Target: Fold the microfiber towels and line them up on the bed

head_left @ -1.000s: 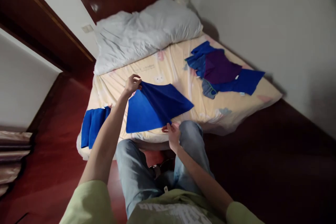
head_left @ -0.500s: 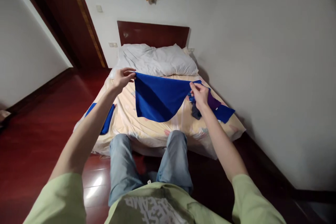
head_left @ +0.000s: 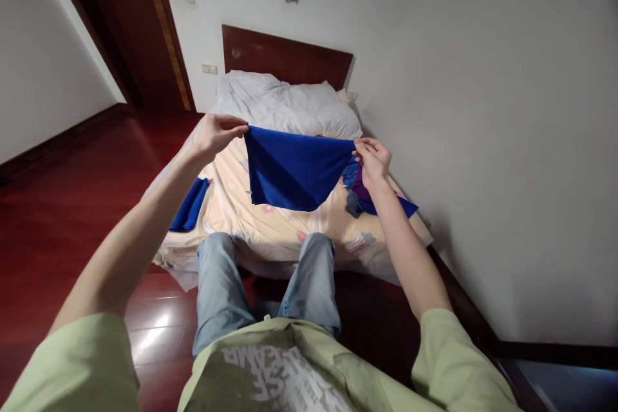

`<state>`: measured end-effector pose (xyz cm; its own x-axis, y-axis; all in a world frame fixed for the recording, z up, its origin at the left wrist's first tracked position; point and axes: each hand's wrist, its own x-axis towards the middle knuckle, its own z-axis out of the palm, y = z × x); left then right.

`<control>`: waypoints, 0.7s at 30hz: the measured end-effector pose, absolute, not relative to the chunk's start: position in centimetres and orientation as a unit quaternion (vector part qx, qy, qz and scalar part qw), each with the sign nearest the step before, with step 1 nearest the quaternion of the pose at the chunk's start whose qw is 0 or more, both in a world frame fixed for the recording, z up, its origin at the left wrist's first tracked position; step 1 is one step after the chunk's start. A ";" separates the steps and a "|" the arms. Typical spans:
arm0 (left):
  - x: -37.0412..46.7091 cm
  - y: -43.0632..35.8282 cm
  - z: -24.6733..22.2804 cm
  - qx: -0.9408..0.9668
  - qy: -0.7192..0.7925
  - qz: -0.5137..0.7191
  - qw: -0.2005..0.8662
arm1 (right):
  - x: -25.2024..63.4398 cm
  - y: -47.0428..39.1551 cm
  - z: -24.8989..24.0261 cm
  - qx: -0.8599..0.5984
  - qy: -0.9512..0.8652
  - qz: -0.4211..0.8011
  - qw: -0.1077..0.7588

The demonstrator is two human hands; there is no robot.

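Observation:
A blue cloth (head_left: 297, 170) hangs stretched between my two hands, above the bed. My left hand (head_left: 219, 134) pinches its upper left corner. At the upper right corner, my right hand (head_left: 373, 156) grips the cloth between thumb and fingers. The top edge runs nearly straight, and the lower edge sags in a curve. Behind my right hand lies a loose pile of blue, purple and grey cloths (head_left: 358, 190), partly hidden by my hand and forearm. A folded blue cloth (head_left: 192, 206) rests on the bed's left edge, beyond my left forearm.
The bed (head_left: 284, 241) has a pale flowered sheet and stands right in front of my knees. White pillows (head_left: 290, 103) lie against the dark wooden headboard (head_left: 284, 55). A white wall (head_left: 483, 141) rises along the right side. Dark red floor (head_left: 62, 225) stretches to the left.
My right hand has closed on the cloth's corner, and the cloth hangs slightly tauter between both hands. The whole view has shifted and tilted a little.

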<state>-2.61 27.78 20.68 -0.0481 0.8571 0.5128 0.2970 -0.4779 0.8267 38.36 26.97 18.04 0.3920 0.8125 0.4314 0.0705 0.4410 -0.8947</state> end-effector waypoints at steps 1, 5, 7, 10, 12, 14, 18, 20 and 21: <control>-2.8 27.6 20.4 0.649 0.443 0.568 0.246 | 38.3 26.8 18.0 -0.460 -0.485 0.268 0.694; -3.4 26.5 19.8 0.651 0.430 0.571 0.256 | 37.8 25.5 18.2 -0.456 -0.488 0.288 0.686; -3.6 25.3 19.8 0.639 0.438 0.576 0.261 | 37.7 24.4 18.3 -0.454 -0.497 0.303 0.675; -4.1 22.7 19.9 0.622 0.452 0.572 0.286 | 38.1 22.2 18.1 -0.465 -0.517 0.329 0.639; -4.5 20.7 19.6 0.608 0.464 0.560 0.317 | 38.8 20.4 17.7 -0.472 -0.528 0.347 0.615; -5.1 18.8 18.9 0.592 0.482 0.541 0.352 | 39.6 18.5 17.2 -0.478 -0.534 0.365 0.594; -6.2 16.4 16.5 0.556 0.529 0.504 0.395 | 41.2 16.0 16.4 -0.494 -0.529 0.402 0.561; -6.5 15.9 15.2 0.546 0.537 0.496 0.409 | 41.6 15.6 15.9 -0.503 -0.526 0.418 0.544; -6.5 15.8 14.7 0.546 0.534 0.491 0.418 | 41.7 15.6 15.6 -0.507 -0.523 0.425 0.537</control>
<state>-6.51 15.81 14.67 -0.0531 0.9946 0.0895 0.1727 -0.0792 0.9818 41.66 15.61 15.57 0.0904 0.9873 0.1307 0.0743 0.1242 -0.9895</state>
